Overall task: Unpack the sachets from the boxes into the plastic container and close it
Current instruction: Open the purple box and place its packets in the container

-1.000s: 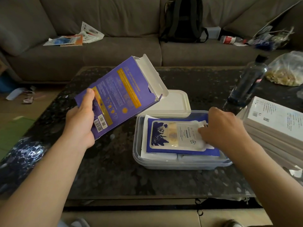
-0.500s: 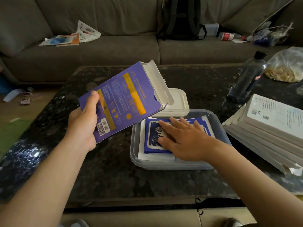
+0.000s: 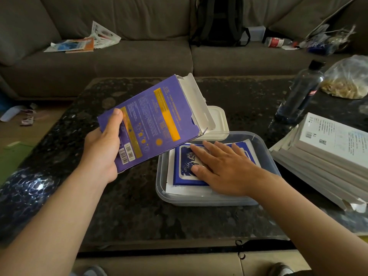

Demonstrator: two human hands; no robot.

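My left hand [image 3: 103,150] grips a purple box [image 3: 153,120] by its lower corner, tilted, with its white end flap open toward the container. A clear plastic container [image 3: 264,154] sits on the dark table and holds a stack of blue-and-white sachets [image 3: 183,168]. My right hand [image 3: 223,168] lies flat, fingers spread, on top of the sachets inside the container. The white lid [image 3: 218,124] lies on the table just behind the container, partly hidden by the box.
A stack of white boxes [image 3: 326,154] lies at the right. A dark bottle [image 3: 298,96] and a plastic bag [image 3: 348,78] stand behind it. A sofa with a backpack [image 3: 219,20] and papers runs behind the table [image 3: 129,206].
My right hand went from setting a sachet down by its edge to lying flat on the stack. The purple box in my left hand stayed tilted and barely moved.
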